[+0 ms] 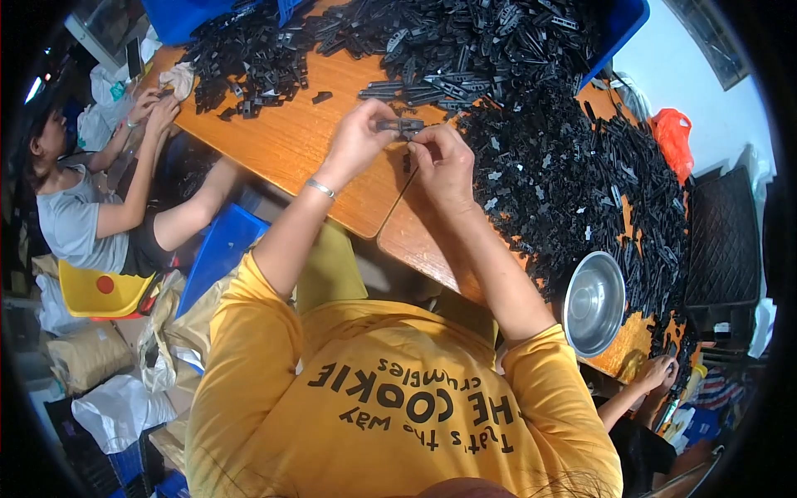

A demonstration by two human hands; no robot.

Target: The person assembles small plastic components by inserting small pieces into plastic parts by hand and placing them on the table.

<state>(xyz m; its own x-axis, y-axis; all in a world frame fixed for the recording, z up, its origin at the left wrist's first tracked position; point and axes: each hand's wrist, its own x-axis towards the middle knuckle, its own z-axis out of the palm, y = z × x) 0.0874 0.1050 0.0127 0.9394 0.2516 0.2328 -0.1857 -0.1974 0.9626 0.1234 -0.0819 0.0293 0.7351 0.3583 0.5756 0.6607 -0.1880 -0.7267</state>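
Note:
Over the wooden table, my left hand (362, 139) grips a small, dark, oblong plastic part (401, 125) between thumb and fingers. My right hand (446, 162) meets it from the other side, fingertips pinched at the part's right end. Whether a second, smaller piece sits in the right fingertips is too small to tell. Just beyond both hands lie long black plastic parts (448, 87) in a heap. A heap of smaller black pieces (515, 166), with a few silvery ones among them, spreads to the right of my right hand.
The orange-brown wooden table (290, 133) has a seam below my hands. A steel bowl (594, 304) stands at its right edge. Blue bins (618, 37) and a red plastic bag (671, 143) sit farther off. One person (75, 207) works at left; another person's hands (658, 373) show lower right.

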